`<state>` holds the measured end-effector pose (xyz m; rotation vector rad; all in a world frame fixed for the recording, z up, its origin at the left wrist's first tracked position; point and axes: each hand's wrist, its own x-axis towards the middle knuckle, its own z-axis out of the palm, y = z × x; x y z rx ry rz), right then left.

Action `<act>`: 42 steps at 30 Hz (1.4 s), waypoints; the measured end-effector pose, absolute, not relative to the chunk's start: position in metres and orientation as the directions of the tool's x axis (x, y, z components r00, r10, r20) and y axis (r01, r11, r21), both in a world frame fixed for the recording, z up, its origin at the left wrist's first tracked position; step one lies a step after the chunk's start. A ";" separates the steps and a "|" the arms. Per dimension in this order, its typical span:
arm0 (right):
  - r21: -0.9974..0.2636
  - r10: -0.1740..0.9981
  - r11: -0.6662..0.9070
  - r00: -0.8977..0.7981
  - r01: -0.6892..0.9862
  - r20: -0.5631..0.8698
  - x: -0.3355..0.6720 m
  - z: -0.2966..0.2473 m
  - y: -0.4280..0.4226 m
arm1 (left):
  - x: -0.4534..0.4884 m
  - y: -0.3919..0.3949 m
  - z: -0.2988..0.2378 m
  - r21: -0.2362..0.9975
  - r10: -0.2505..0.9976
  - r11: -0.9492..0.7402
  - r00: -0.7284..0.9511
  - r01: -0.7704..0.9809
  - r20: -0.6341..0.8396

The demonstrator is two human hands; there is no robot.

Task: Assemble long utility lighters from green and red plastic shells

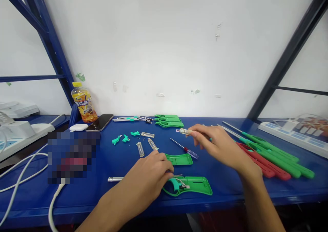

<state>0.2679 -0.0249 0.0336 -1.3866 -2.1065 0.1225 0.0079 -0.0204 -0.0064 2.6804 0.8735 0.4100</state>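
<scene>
R hand (pixel 215 144) is up over the blue desk (pixel 230 187) w/ a small clear tank (pixel 185 132) pinched btwn thumb & fingers, pinkish bit at the tip. L hand (pixel 153 172) is bent over the opened green lighter (pixel 200 183) lying near the front edge; can't tell if it's gripping anything tbh. Loose green cover (pixel 183 159) is just past that hand, screwdriver (pixel 188 151) nearby, more clear tanks (pixel 140 149) behind to the left, whole lighters (pixel 274 154) off right.

Blue tabletop (pixel 222 180), lighters (pixel 271 152) at right, screwdriver (pixel 183 147) mid-table, loose teal triggers (pixel 116 140), phone (pixel 102 122) at back left
</scene>
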 end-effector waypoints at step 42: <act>-0.263 0.899 0.434 -0.397 0.861 0.185 0.264 0.031 -0.055 | 0.022 -0.013 -0.013 0.441 0.662 -0.736 0.681 0.513 0.314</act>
